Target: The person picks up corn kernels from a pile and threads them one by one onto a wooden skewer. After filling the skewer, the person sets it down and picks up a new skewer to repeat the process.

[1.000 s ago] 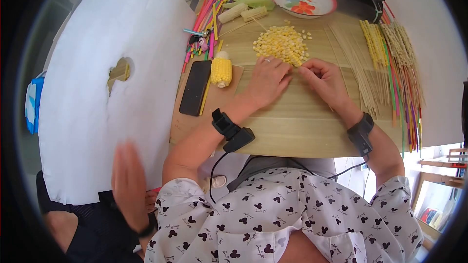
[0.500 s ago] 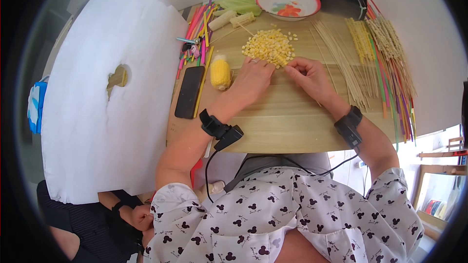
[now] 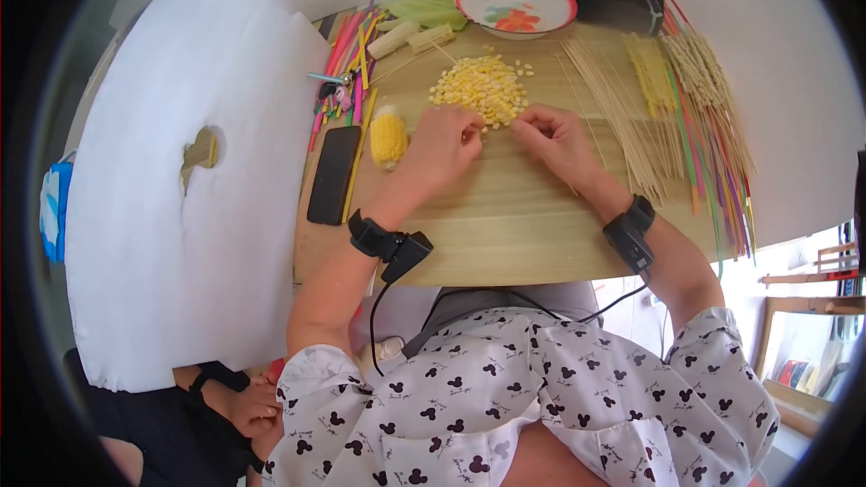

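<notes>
Loose yellow corn kernels (image 3: pixel 483 86) lie in a pile on the wooden table. At the pile's lower left edge is my left hand (image 3: pixel 448 140), its fingers curled together; whatever they may pinch is too small to make out. My right hand (image 3: pixel 555 140) touches the lower right edge of the pile, thumb and forefinger pressed together around something hidden. A thin stick runs below my right palm. Left of my left hand a short corn cob (image 3: pixel 389 138) with its kernels on stands near a black phone (image 3: pixel 332 175).
A red-rimmed bowl (image 3: pixel 516 4) and a black box (image 3: pixel 619 0) stand at the back. Bare cobs (image 3: pixel 406 39) and coloured strips lie back left. Thin skewers (image 3: pixel 613 108) and kernel-threaded sticks (image 3: pixel 699 72) lie right. A white board rises left; another person's hand (image 3: pixel 255 408) shows below it.
The view has shifted slightly, moving the table's contents left. My left hand has drawn back from the pile a little, its fingers more curled. My right hand stays beside the kernels.
</notes>
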The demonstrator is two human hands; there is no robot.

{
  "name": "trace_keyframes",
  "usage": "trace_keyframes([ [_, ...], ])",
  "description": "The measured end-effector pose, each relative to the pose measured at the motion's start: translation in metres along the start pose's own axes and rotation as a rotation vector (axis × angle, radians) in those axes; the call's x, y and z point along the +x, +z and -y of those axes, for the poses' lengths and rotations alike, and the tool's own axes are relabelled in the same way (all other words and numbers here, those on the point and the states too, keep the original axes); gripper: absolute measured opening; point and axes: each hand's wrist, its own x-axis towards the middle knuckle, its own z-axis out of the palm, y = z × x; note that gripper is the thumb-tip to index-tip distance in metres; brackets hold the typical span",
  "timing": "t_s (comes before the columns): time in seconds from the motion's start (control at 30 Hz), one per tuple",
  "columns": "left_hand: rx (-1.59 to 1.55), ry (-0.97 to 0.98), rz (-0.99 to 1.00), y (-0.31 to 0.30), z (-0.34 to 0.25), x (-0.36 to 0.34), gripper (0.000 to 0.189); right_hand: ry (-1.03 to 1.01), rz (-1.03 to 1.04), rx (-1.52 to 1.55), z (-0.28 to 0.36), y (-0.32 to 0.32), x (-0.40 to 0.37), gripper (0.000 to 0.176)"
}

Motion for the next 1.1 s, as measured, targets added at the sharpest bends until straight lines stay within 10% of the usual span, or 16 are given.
trace_keyframes([
  [1.1,-0.484,-0.213,-0.143,0.021,-0.048,-0.025,0.016,0.023,-0.021,-0.023,0.001,-0.002,0.0,0.013],
])
